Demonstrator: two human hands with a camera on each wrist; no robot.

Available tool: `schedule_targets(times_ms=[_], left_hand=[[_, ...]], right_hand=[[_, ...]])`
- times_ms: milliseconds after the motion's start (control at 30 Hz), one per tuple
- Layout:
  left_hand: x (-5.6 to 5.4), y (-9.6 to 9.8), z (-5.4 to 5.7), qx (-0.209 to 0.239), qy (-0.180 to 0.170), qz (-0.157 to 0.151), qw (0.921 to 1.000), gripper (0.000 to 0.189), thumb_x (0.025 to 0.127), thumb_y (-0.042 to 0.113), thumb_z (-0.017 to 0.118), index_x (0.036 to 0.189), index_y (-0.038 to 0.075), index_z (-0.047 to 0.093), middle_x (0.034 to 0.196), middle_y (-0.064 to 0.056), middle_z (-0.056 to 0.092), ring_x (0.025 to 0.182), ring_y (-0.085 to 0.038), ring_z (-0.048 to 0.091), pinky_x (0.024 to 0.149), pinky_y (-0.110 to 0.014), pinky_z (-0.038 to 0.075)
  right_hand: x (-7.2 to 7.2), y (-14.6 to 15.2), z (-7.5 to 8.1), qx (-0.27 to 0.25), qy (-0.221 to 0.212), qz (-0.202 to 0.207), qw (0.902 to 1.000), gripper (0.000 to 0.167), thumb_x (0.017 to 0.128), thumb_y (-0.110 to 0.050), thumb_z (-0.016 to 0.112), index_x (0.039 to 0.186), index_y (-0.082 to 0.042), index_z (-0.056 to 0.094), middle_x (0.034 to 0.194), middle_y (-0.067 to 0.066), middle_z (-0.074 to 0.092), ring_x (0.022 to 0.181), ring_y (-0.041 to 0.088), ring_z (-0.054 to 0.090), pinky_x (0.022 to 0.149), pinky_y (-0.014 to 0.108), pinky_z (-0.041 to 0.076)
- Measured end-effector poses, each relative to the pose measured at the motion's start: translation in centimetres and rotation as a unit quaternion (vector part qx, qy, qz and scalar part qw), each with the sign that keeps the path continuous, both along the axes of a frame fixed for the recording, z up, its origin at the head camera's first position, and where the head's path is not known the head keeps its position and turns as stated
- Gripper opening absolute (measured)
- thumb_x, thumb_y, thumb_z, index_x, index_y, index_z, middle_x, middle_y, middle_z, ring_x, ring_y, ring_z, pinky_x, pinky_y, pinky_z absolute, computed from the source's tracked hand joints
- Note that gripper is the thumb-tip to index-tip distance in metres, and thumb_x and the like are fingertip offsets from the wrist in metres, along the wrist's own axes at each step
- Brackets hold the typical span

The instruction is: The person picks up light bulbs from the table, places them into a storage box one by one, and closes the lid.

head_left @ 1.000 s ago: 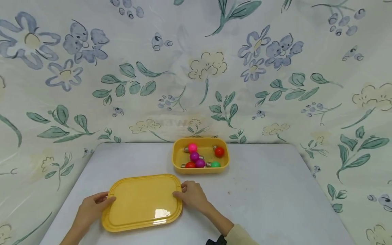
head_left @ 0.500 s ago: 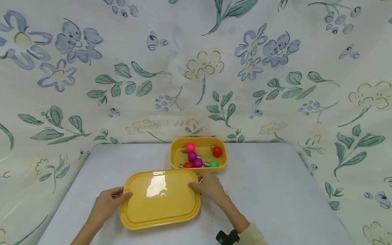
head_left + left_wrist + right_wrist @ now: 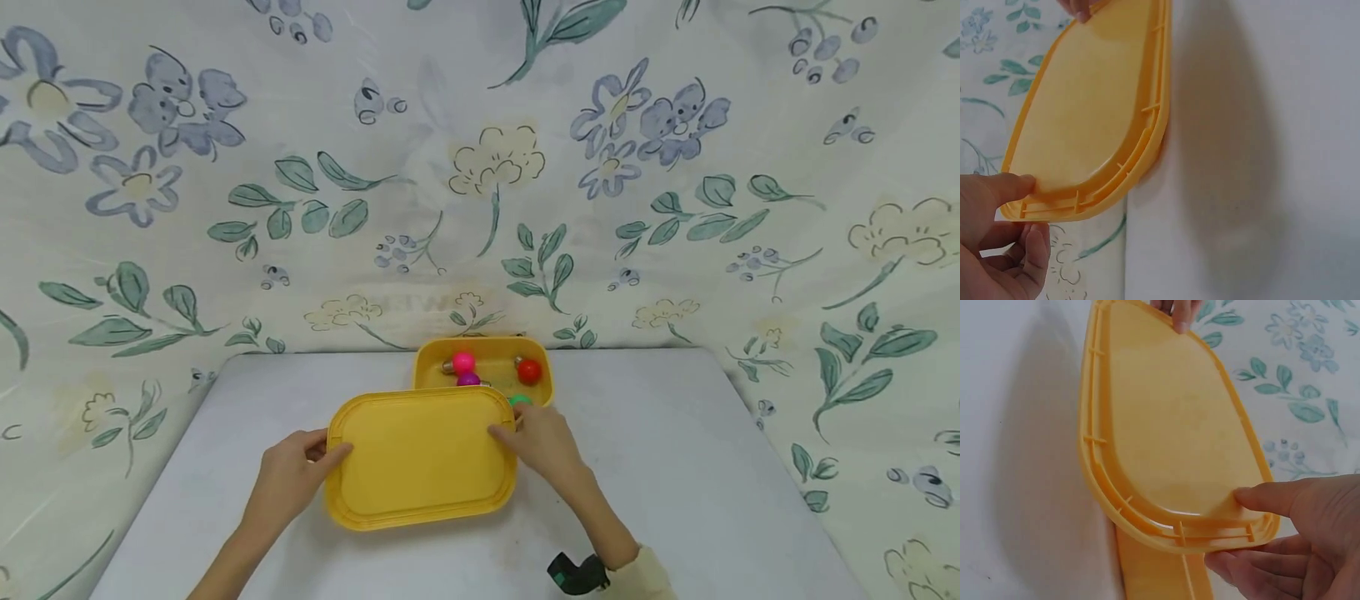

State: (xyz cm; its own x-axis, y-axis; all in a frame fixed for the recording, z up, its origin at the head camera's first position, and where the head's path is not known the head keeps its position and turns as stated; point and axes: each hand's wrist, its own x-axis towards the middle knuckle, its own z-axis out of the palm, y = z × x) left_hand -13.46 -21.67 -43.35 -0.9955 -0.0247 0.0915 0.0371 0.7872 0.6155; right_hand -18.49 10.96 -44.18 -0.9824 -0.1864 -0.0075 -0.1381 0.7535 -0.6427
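Observation:
A yellow plastic lid [image 3: 423,458] is held up off the table, tilted, between both hands. My left hand [image 3: 292,475] pinches its left end, the thumb on the upper face and the fingers beneath. At the right end my right hand [image 3: 546,442] grips the rim the same way. Behind the lid stands a yellow box [image 3: 495,348], its near part hidden by the lid. In the box I see a pink bulb [image 3: 463,362], a red bulb [image 3: 529,372], part of a purple bulb [image 3: 468,379] and a sliver of a green one [image 3: 520,400].
The box sits at the back edge of the white table [image 3: 660,467]. A floral cloth [image 3: 480,167] hangs behind the table and along its sides. A black device [image 3: 577,575] is strapped at the right wrist, by a beige sleeve [image 3: 641,575].
Both hands have carried the lid to the right and away from me, up to the box. It now covers the near part of the box and the bulbs lying there.

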Motion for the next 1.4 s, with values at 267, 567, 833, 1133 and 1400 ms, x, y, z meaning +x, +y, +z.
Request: schedule_targets(times_ms=[267,567,833,1133,1400], left_hand=[[-0.3,1.7,1.2,-0.030,0.053,0.006,0.9981,0.032,0.091,0.017,0.075,0.108,-0.009,0.071,0.081,-0.008,0.062,0.076,-0.023,0.057,0.063,-0.031,0.053],[-0.8,2.7,1.6,-0.030,0.097,0.005,0.9948,0.028,0.091,0.017,0.075,0.103,-0.009,0.073,0.076,-0.007,0.063,0.069,-0.022,0.056,0.056,-0.025,0.050],[-0.7,3.6,1.9,-0.022,0.164,-0.004,0.9862,0.026,0.092,0.015,0.074,0.096,-0.010,0.073,0.079,-0.012,0.066,0.070,-0.024,0.064,0.058,-0.032,0.057],[-0.6,4.3,1.8,0.008,0.201,0.005,0.9796,0.035,0.105,0.017,0.053,0.102,-0.013,0.072,0.090,-0.023,0.069,0.079,-0.035,0.066,0.066,-0.048,0.057],[-0.8,4.3,1.4,0.020,0.196,0.020,0.9801,0.042,0.106,0.021,0.051,0.095,-0.013,0.072,0.090,-0.023,0.070,0.080,-0.036,0.066,0.068,-0.050,0.057]], right_hand=[[0.3,0.8,1.4,0.016,0.066,-0.021,0.9975,0.039,0.090,-0.034,0.075,0.105,0.002,0.069,0.051,-0.003,0.045,0.042,0.011,0.044,0.041,0.021,0.036],[0.6,1.4,2.3,0.041,0.127,-0.043,0.9901,0.039,0.090,-0.035,0.076,0.103,0.001,0.072,0.057,-0.002,0.054,0.049,0.011,0.053,0.048,0.019,0.047],[1.0,1.9,2.4,0.035,0.187,-0.051,0.9804,0.037,0.090,-0.030,0.077,0.102,0.005,0.070,0.073,0.010,0.069,0.064,0.021,0.070,0.057,0.023,0.056],[1.1,2.3,2.4,-0.004,0.209,-0.061,0.9761,0.036,0.090,-0.028,0.077,0.103,0.005,0.069,0.088,0.015,0.074,0.075,0.025,0.074,0.063,0.028,0.059],[1.2,2.5,2.2,-0.055,0.193,-0.069,0.9773,0.042,0.093,-0.038,0.072,0.102,0.004,0.072,0.086,0.012,0.075,0.078,0.023,0.074,0.065,0.028,0.059]])
